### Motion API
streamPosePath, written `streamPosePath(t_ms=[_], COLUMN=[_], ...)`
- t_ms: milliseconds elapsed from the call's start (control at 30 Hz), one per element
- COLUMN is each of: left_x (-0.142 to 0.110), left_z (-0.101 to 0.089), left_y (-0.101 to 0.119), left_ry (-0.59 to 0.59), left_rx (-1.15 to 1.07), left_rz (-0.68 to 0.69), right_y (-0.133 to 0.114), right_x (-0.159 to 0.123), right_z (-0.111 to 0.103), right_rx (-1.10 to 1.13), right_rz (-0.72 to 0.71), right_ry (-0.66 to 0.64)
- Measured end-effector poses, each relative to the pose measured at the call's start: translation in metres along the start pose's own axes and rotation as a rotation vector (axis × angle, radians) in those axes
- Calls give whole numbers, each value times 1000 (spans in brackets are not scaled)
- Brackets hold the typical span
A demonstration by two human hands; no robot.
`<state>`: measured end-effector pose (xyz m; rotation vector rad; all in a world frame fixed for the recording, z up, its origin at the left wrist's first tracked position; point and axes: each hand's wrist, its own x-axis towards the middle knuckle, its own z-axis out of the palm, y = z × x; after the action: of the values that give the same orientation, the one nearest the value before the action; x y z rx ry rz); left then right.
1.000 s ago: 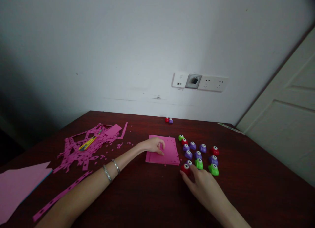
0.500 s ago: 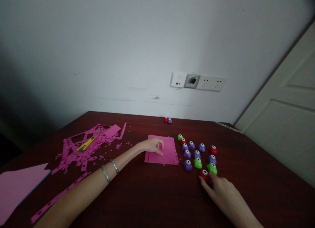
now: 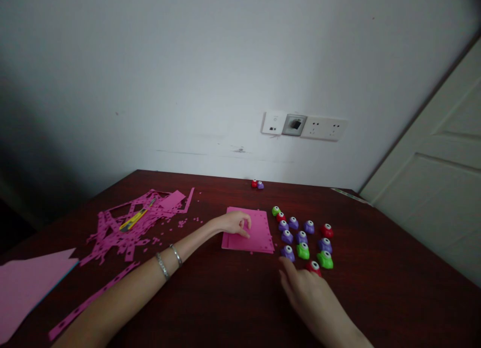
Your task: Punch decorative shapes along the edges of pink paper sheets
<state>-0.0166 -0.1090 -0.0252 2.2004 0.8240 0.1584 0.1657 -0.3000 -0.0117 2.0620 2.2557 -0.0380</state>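
My left hand [image 3: 237, 224] rests on a stack of pink paper squares [image 3: 261, 228], fingers bent and thumb apart from the index finger, with nothing held. Small punched dots lie near the stack's right edge. My right hand [image 3: 310, 290] is low over the table, its fingertips just in front of a purple craft punch [image 3: 287, 253]; no object shows in its fingers. Beside its knuckles a red craft punch [image 3: 313, 268] is partly hidden. Around it stand a green craft punch [image 3: 302, 250], another green craft punch [image 3: 325, 259] and several purple and red ones, all with white round tops.
Punched pink paper scraps [image 3: 112, 233] are heaped at the left, with a yellow utility knife [image 3: 133, 220] on top. Pink sheets [image 3: 30, 288] lie at the near left. Two small punches [image 3: 257, 185] stand by the wall, below wall sockets [image 3: 323, 128].
My right hand has let go of the red punch and moved left, toward the purple punch. My left hand remains on the pink paper stack.
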Motion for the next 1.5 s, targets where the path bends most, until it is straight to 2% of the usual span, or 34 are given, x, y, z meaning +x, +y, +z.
streamPosePath(t_ms=[167,400,467,600,700,767,900,1133,1333,1500], left_x=[-2,-1,-3,-17,-29,-34,-35,-27,-15,16], left_z=[1,6,5,-8,-21,-27,-26,-23,-30,-48], left_y=[1,2,2,-3,-10,-14,-18,-19,-27,-28], left_ry=[11,56,146,479,571,549,413,407,349,469], left_rx=[18,93,137,187,189,139,-72,-196,-71,194], left_rz=[-5,-18,-24,-95,-182,-250,-340,-359,-358,-231], right_y=[-15,-15,-15,-16,-16,-16,-17,-21,-21,-18], right_x=[22,33,32,30,30,30,32,35,38,40], right_z=[10,17,18,18,19,19,21,20,24,36], right_rx=[-57,-57,-60,-71,-80,-82,-86,-81,-75,-64], right_rz=[-109,-88,-80,-79,-95,-112,-139,-131,-142,-140], right_ry=[90,140,143,161,189,209,245,242,256,308])
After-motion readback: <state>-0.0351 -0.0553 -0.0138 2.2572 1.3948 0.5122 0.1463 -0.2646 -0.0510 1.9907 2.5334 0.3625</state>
